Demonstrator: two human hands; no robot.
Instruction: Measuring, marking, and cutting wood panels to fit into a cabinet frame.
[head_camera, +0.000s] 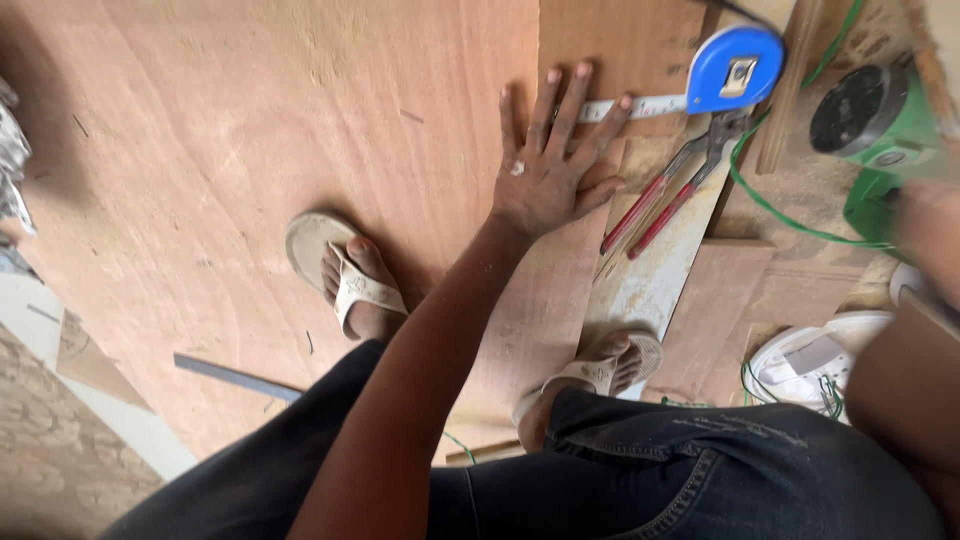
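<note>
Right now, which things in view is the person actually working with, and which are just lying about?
In use:
- left hand, spread flat, palm down
- plywood sheet under that hand
- tape measure, its blade drawn out to the fingertips

Lying about:
- red-handled pliers
- green power tool with its green cord
- white device
- metal strip

The right hand is not clearly visible.
</note>
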